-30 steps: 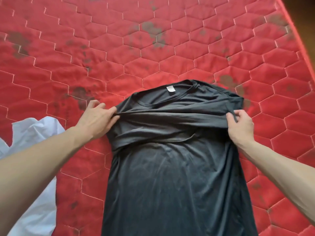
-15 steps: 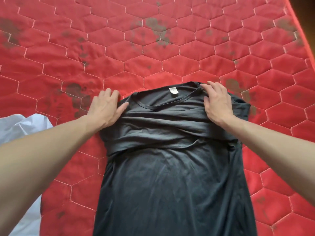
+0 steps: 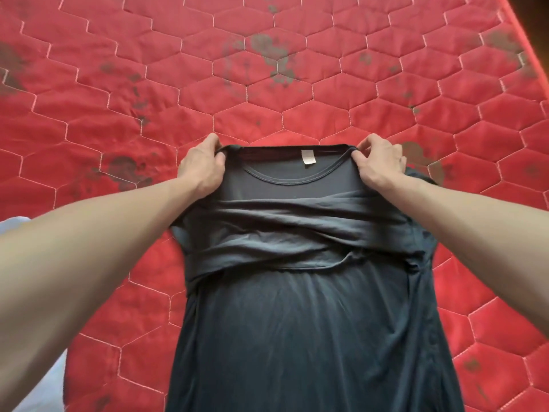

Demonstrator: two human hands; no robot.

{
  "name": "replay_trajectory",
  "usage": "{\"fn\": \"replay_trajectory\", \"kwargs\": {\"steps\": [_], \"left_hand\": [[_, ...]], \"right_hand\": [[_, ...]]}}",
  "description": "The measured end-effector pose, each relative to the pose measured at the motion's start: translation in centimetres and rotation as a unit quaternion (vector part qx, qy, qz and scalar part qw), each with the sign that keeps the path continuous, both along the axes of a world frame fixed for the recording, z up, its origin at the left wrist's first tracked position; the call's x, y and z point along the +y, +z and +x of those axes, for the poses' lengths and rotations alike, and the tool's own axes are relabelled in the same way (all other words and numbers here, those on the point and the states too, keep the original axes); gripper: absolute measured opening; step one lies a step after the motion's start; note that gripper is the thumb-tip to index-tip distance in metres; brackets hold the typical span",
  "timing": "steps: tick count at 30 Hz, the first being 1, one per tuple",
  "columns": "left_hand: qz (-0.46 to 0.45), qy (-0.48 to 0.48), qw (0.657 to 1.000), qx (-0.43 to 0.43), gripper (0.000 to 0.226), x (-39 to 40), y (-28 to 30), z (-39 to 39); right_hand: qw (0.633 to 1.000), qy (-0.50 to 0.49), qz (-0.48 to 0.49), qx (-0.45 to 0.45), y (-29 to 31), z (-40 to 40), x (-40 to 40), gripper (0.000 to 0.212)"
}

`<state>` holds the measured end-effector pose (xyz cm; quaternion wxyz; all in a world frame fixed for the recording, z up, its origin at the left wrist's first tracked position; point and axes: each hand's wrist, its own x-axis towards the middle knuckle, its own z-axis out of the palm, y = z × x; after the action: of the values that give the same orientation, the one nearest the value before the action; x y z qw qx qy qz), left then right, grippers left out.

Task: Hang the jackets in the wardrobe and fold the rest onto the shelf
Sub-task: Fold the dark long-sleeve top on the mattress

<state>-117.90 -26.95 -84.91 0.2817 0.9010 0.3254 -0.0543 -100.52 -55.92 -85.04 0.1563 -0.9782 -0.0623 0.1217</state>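
Head view: a dark grey T-shirt (image 3: pixel 297 322) lies flat on a red quilted mattress (image 3: pixel 267 93), its body running from the centre of the picture down to 6 o'clock, where it leaves the frame. The collar end points toward 12 o'clock. A small white label (image 3: pixel 308 157) sits inside the neckline, just above the centre. Below the collar, the sleeves are folded across the chest in a band of bunched folds that runs from 9 o'clock to 3 o'clock across the shirt.

The left hand (image 3: pixel 202 171) grips the shoulder edge of the shirt at the collar's 9 o'clock side; its thumb lies on top of the fabric and the fingers curl under the edge, clamped on the cloth. The right hand (image 3: pixel 378 165) pinches the opposite shoulder edge at the collar's 3 o'clock side, thumb and bent fingers closed on the hem. Between the two hands the top edge is drawn taut in a straight line. Both bare forearms reach in from the lower corners, at 8 o'clock and 4 o'clock.

The mattress shows stitched hexagons and dark stains, the largest toward 12 o'clock. A pale blue-white garment (image 3: pixel 38 388) shows at 8 o'clock, partly hidden under the left forearm.
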Motion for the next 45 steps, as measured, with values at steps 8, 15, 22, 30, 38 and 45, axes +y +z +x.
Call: {"fn": "replay_trajectory", "kwargs": {"steps": [8,15,22,30,38,45], "left_hand": [[0.140,0.009,0.990,-0.009,0.035,-3.5,-0.3,-1.6],[0.216,-0.238,0.942,-0.098,0.056,-12.4,-3.4,-13.3],[0.213,-0.180,0.960,0.003,0.067,-13.7,-5.4,-20.2],[0.183,-0.284,0.941,0.004,0.070,-21.2,-5.0,-30.5],[0.167,-0.325,0.930,0.050,0.073,-24.6,-4.9,-42.9],[0.119,-0.441,0.888,0.047,0.090,-23.2,-2.5,-45.7]], "right_hand": [[0.980,0.125,0.066,-0.141,0.1,-6.9,-3.0,0.033],[0.948,0.267,0.107,-0.139,-3.2,-17.4,-10.8,0.040],[0.972,0.211,-0.049,-0.092,-4.2,-19.1,-12.9,0.063],[0.938,0.327,-0.042,-0.107,-4.5,-32.0,-18.0,0.064],[0.976,0.173,-0.124,-0.036,-4.0,-39.8,-30.4,0.068],[0.945,0.286,-0.153,-0.050,-2.9,-42.1,-33.3,0.073]]}}
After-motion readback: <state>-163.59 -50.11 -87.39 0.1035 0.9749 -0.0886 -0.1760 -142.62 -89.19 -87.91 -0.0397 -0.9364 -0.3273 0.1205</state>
